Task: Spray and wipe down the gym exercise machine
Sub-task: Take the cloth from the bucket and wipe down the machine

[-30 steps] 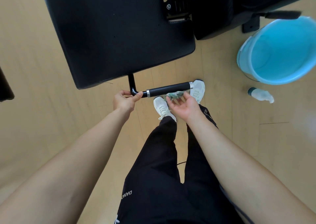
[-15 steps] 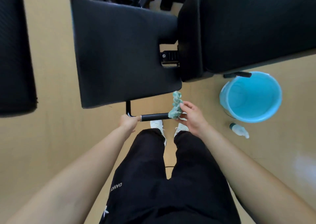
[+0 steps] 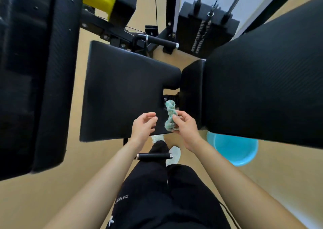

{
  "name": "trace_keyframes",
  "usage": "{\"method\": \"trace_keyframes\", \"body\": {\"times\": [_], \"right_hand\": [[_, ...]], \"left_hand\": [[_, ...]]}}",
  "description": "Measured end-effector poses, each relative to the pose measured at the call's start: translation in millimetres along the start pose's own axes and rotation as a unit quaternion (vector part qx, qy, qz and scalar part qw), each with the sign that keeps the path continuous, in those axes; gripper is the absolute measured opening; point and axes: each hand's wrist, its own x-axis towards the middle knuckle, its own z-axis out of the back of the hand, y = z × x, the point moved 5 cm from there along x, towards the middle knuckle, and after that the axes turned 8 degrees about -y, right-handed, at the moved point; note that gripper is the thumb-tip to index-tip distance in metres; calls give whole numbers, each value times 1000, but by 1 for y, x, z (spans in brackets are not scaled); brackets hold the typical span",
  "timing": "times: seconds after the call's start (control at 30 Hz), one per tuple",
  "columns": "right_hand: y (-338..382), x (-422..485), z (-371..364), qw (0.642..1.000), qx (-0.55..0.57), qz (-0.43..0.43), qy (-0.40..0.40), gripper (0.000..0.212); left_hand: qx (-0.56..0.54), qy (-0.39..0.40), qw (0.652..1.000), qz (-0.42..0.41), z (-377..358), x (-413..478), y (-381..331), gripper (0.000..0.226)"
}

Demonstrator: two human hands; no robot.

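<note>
My right hand (image 3: 186,129) pinches the teal cloth (image 3: 170,114) between thumb and fingertips, low on the bundle. My left hand (image 3: 143,125) holds nothing. Its fingers are loosely curled and it sits just beside the cloth on the left, with a narrow gap between them.

The cloth is wrung into a short rope. Its long axis runs away from me, and its free looped end stands over the notch where the seat pad (image 3: 125,89) meets the back pad (image 3: 262,89). Both hands hover over the near right corner of the seat pad, so most of its surface lies ahead and to my left. My left hand is nearer that open stretch, and my right is nearer the back pad.

As I judge it, the rope has to be opened flat before it can wipe much. The left hand is well placed to take the free end.

The cloth looks pale, nubbly and tightly twisted; I cannot tell whether it is damp. The seat pad is matt black with a fine weave texture, and I see no streaks on it.
</note>
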Motion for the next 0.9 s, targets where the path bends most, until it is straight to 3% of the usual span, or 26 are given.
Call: {"method": "trace_keyframes", "body": {"times": [0.27, 0.47, 0.67, 0.9], "right_hand": [[87, 51, -49, 997, -36, 74, 3, 35], [129, 125, -65, 984, -121, 119, -61, 20], [177, 207, -78, 960, -202, 173, -87, 22], [239, 310, -101, 904, -298, 281, -121, 28]], "left_hand": [[-150, 62, 986, -26, -34, 57, -90, 29], [-146, -56, 988, -10, -55, 109, -119, 12], [-100, -160, 981, -41, -72, 178, -150, 10], [71, -256, 957, -120, -76, 274, -186, 8]]}}
